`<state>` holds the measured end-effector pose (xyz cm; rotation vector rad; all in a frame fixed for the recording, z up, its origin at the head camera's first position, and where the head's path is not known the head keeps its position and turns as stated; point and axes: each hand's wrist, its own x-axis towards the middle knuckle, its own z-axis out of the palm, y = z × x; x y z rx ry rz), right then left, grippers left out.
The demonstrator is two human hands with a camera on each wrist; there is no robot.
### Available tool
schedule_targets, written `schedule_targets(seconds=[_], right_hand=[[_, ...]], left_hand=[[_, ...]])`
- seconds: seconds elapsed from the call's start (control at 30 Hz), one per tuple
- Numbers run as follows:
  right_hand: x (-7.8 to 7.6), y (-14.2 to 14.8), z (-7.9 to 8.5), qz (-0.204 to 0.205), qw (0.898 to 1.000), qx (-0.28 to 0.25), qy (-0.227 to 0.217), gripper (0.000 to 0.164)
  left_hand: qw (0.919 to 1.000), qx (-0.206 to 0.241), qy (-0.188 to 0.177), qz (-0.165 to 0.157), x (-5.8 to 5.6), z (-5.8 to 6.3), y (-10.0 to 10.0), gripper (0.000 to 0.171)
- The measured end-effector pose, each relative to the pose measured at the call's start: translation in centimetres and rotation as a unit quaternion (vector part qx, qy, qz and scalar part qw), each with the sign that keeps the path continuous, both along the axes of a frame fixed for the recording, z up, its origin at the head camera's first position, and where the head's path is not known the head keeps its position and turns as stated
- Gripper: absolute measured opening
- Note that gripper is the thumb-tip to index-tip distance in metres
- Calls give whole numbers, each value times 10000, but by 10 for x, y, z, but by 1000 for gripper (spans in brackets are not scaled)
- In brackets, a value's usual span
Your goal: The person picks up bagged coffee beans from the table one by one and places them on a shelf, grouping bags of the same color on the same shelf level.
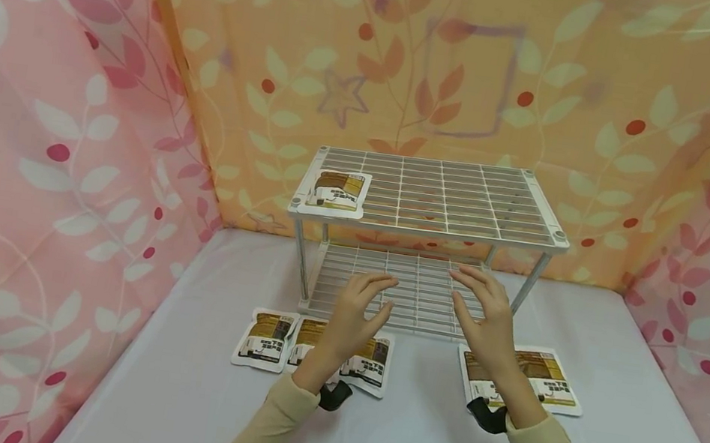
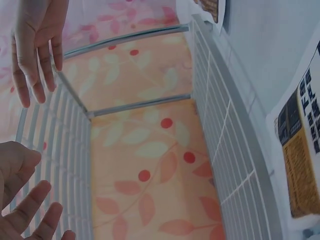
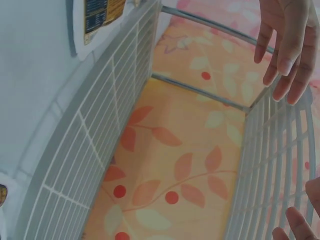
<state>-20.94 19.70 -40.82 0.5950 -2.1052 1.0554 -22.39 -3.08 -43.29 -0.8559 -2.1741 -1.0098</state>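
Observation:
Both bare hands hang in the air in front of a white wire rack, palms facing each other and fingers apart. My left hand point(image 1: 351, 319), holding nothing, is over a row of white pouches with brown-and-gold labels, among them a left-end pouch point(image 1: 266, 340) and a right-end pouch point(image 1: 370, 364). Its wrist partly covers the row. The right hand point(image 1: 488, 331), also without anything in it, reaches above more such pouches point(image 1: 552, 378) lying at right, partly hidden by the forearm. In the left wrist view the left fingers point(image 2: 37, 202) are spread beside the rack's bars.
The two-tier rack point(image 1: 436, 229) stands at the back of the white table point(image 1: 406, 441). One more pouch point(image 1: 334, 194) lies on its upper shelf at the left. Behind is an orange floral curtain point(image 1: 406, 54); pink curtains point(image 1: 57, 210) flank both sides.

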Motion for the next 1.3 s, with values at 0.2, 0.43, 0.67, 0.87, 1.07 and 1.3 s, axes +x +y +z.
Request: schedule_targets(seconds=[0.2, 0.43, 0.67, 0.87, 1.07, 1.3], right_hand=[[1, 13, -10, -156, 9998, 9, -75, 36], [5, 29, -25, -373, 9990, 150, -212, 37], [11, 43, -38, -428, 9957, 324, -754, 38], [13, 55, -49, -476, 9918, 388, -1119, 37], [20, 67, -57, -597, 9861, 528, -1456, 39], [25, 79, -71, -653, 9835, 663, -1549, 40]], left_hand=[[9999, -113, -90, -52, 3, -9, 11, 40], [9990, -220, -332, -192, 6, -17, 27, 41], [9973, -414, -590, -132, 12, -26, 41, 40], [9946, -487, -906, -165, 16, -36, 51, 43], [9901, -660, -1221, -187, 20, -46, 60, 45], [9823, -736, -1686, -358, 24, -58, 69, 46]])
